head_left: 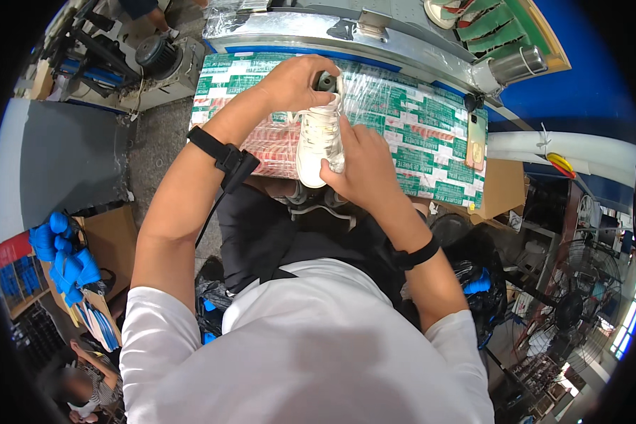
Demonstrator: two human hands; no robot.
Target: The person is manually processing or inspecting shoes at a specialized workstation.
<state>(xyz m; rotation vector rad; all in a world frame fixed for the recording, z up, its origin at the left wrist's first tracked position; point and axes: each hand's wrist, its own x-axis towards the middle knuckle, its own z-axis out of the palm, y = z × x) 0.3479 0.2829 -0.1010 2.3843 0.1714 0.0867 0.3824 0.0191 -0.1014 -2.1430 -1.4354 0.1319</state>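
A white lace-up sneaker [312,152] stands over the front part of the taped tabletop, its toe pointing toward me. My left hand [295,83] is curled round the collar at the far end, thumb and fingers closed there. Inside the shoe's opening, beside those fingers, shows a dark grey-green piece [326,83] with a round hole. My right hand [366,166] grips the right side of the shoe, with its thumb near the toe and its index finger along the upper. Pale laces hang loosely at the left of the tongue.
Green, white and red tape under clear wrap covers the tabletop [424,134]. A phone [475,141] lies at its right edge. Behind runs a metal rail [374,35] ending in a cylinder [519,65]. Blue bundles [67,258] and a seated person [92,381] are at left; a fan [569,311] stands right.
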